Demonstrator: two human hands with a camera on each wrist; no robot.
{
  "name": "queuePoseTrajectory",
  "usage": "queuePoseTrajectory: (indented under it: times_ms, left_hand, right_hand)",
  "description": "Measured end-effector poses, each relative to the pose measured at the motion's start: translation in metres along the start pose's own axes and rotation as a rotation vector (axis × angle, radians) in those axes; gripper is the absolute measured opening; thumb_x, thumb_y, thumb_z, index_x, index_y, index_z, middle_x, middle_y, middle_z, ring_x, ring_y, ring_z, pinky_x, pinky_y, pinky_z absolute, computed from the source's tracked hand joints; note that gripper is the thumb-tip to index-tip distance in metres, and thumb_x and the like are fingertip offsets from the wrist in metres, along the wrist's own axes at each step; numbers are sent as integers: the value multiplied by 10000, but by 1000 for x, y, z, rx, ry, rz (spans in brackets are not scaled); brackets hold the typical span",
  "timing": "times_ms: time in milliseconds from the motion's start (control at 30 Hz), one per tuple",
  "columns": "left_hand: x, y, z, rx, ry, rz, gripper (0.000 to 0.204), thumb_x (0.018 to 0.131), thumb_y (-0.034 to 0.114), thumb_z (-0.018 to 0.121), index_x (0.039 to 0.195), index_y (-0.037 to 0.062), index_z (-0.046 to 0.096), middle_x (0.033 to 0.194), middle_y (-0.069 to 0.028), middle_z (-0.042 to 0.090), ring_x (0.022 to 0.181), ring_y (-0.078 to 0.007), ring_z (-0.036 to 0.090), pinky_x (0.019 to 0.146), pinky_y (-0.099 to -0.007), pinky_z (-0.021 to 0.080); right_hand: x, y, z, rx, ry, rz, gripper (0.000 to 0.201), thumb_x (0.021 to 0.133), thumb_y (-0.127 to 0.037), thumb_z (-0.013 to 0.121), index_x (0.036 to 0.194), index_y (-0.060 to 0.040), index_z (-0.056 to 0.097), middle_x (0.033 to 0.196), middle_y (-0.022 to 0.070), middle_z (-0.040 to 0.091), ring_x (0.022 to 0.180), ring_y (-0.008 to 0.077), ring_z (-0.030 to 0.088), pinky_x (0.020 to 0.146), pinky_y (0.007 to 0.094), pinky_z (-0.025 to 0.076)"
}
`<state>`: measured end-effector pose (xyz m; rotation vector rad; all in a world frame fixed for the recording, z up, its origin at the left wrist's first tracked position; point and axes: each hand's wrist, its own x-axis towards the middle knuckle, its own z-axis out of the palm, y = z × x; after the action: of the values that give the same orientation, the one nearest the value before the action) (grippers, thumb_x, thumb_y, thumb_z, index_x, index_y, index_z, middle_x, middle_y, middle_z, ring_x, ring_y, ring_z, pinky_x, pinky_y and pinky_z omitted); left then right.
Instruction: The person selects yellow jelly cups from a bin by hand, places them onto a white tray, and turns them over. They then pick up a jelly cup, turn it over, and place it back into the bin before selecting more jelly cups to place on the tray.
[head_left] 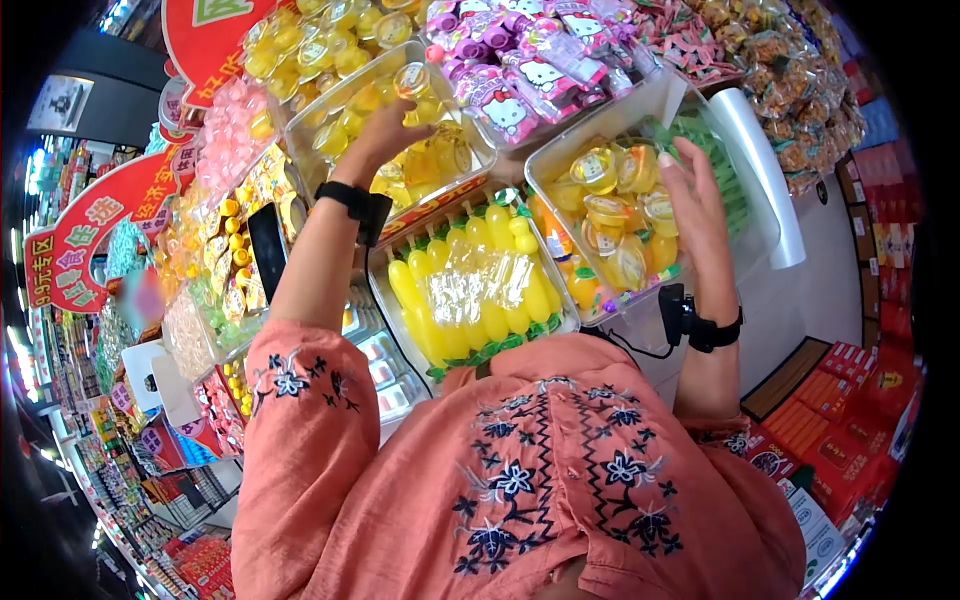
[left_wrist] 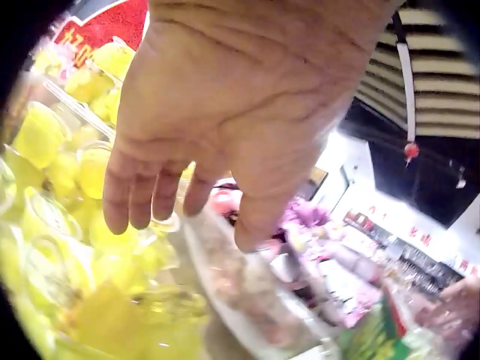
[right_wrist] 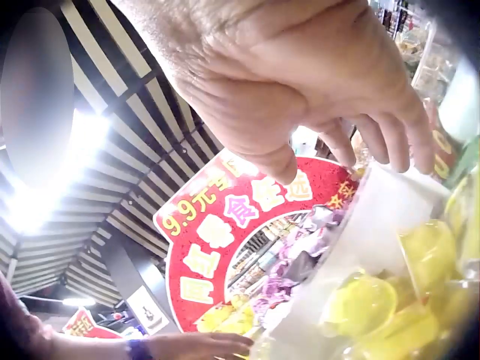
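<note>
My left hand (head_left: 385, 140) reaches over a clear plastic bin (head_left: 300, 135) of yellow jelly cups (head_left: 412, 78), with its fingers loosely extended. In the left wrist view, the fingers (left_wrist: 141, 199) point down above the cups, and nothing shows in the palm. My right hand (head_left: 697, 200) is over the right side of a second clear bin (head_left: 545, 165), which also contains yellow jelly cups (head_left: 610, 210). Thumb and fingers (right_wrist: 395, 142) are apart and slightly bent in the right wrist view, holding nothing, close to the bin's pale wall (right_wrist: 394, 199). Green packets (head_left: 725, 165) lie beside this hand.
Between the arms stands a tray of yellow pouches (head_left: 490, 275) with green ends. Behind are purple cartoon-cat packs (head_left: 510, 100) and wrapped snacks (head_left: 790, 90). A white roll (head_left: 760, 180) borders the right bin. Red signs (head_left: 100, 220) rise at left; red boxes (head_left: 850, 430) sit at right.
</note>
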<state>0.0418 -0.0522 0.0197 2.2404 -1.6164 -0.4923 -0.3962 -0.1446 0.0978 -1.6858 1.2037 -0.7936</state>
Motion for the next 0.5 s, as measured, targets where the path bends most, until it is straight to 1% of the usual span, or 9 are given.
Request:
queuePoseTrajectory:
  times_ms: [100,200,267,300,333,400,433,467,500]
  left_hand:
    - [0,-3,-1,102,-141,-164,727,845,493,705,1321,-31,539,1232,-242,634,1138,-399,608,1011,-418,452]
    - [13,-43,12,102,8,-250,690,836,504,674,1231,-57,598,1142,-294,651,1067,-419,634,902,-456,495]
    - [8,-48,0,21,-46,-365,682,838,523,661,1183,-64,628,1115,-300,659,1037,-421,644,885,-461,498]
    - [4,-47,-6,-20,-73,-422,681,839,533,654,1158,-68,643,1101,-303,663,1022,-421,650,877,-463,500]
    - [-3,-43,-10,-7,-81,-439,680,837,539,653,1131,-74,652,1095,-302,665,1015,-423,651,872,-465,501]
    - [-18,-34,-20,22,-87,-475,681,833,550,650,1075,-87,670,1082,-300,669,1000,-427,654,861,-469,501]
    - [-26,-28,-23,85,-50,-436,709,836,592,625,1098,-65,676,1081,-279,679,1003,-422,655,872,-457,505]
    - [-28,-29,-24,132,-77,-434,724,837,607,612,1133,-51,666,1113,-275,670,1032,-413,647,891,-456,500]
    - [-29,-32,-24,177,-102,-432,739,838,622,599,1168,-37,655,1144,-270,661,1061,-404,640,910,-455,495]
  right_hand:
    - [-3,-36,16,92,-192,-66,521,961,-297,620,1361,2,469,1252,199,581,1097,227,601,961,346,464]
    - [-14,-83,49,199,-475,-68,520,978,-301,593,1385,-10,453,1329,162,550,1209,207,549,973,326,459]
    - [-11,-87,92,279,-585,-118,518,975,-292,592,1374,5,447,1319,173,557,1181,207,573,943,330,479]
    - [-7,-91,112,195,-629,-119,527,967,-301,597,1366,9,448,1315,186,558,1180,220,577,945,341,479]
    - [0,-93,133,111,-675,-121,537,959,-310,602,1359,14,449,1311,199,558,1179,233,581,946,352,479]
    - [22,-74,187,-114,-609,-209,630,919,-365,627,1366,32,432,1286,242,571,1184,291,586,969,379,470]
    - [33,-69,207,-157,-611,-180,664,887,-383,635,1348,55,442,1267,288,572,1186,371,571,988,419,461]
    - [42,-65,223,-202,-611,-149,700,856,-401,644,1330,77,452,1248,334,572,1188,451,557,1007,459,452]
    - [48,-61,237,-276,-622,-115,717,850,-398,648,1344,76,435,1262,335,565,1202,449,549,1018,454,445]
